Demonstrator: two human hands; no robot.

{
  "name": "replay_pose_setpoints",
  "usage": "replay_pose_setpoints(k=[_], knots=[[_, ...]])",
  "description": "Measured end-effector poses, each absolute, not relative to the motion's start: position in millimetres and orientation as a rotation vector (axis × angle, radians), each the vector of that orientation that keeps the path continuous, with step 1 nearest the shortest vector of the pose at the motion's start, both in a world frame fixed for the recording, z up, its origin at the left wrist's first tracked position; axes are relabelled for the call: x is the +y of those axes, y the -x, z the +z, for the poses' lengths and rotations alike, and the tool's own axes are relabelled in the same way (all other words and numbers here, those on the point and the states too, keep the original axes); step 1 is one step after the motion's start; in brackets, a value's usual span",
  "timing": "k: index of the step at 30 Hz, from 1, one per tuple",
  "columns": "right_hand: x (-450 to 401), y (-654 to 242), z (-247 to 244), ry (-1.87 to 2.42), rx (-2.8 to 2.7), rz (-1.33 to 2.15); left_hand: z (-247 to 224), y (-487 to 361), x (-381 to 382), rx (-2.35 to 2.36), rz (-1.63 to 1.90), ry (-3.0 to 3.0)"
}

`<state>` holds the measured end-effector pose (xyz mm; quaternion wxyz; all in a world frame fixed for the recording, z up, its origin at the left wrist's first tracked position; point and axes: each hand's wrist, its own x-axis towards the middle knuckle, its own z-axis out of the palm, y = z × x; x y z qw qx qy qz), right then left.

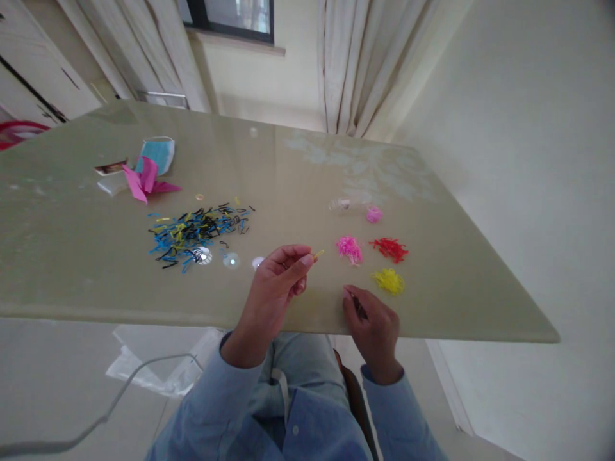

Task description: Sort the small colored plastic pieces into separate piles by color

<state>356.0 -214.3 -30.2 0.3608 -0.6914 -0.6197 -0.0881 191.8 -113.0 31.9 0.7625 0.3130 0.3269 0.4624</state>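
Left hand (277, 282) is pinching a yellow band (319, 254), free end pointing rightward; curled right hand (373, 320), contents unclear, is sitting nearer the yellow pile (389, 280).

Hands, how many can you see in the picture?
2: the left hand, pinching a tiny yellow piece, and the right hand, over the near edge of the table. No other hand shows.

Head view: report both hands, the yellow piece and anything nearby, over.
Left hand pinching small yellow piece. Right hand curled, contents unclear. Pink pile, yellow pile near right hand.
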Motion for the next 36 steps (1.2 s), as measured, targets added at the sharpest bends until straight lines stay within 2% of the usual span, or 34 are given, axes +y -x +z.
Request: replay_pose_setpoints(k=[9, 14, 19, 25, 31, 36], knots=[[-214.6, -355.2, -30.6, 1.757, -1.588, -0.195, 27.3, -223.4, -107.1, 0.765, 0.984, -0.948], [-214.7, -353.6, -30.6, 1.757, -1.577, -0.198, 11.9, -262.8, -92.2, 0.804, 0.902, -1.397], [-216.4, -355.9, -31.8, 1.710, -1.604, -0.249, 11.2, -293.8, -92.5, 0.598, 0.814, -1.838], [-227.6, -365.4, -30.0, 1.489, -1.601, -0.010, 9.6, -315.4, -92.5, 0.504, 0.580, -2.321], [-224.4, -366.2, -31.4, 1.544, -1.653, -0.070, 4.3, -321.4, -89.1, 0.511, 0.481, -2.403], [-219.7, -361.0, -29.5, 1.648, -1.746, -0.169, 0.7, -321.0, -87.4, 0.515, 0.568, -2.185]])
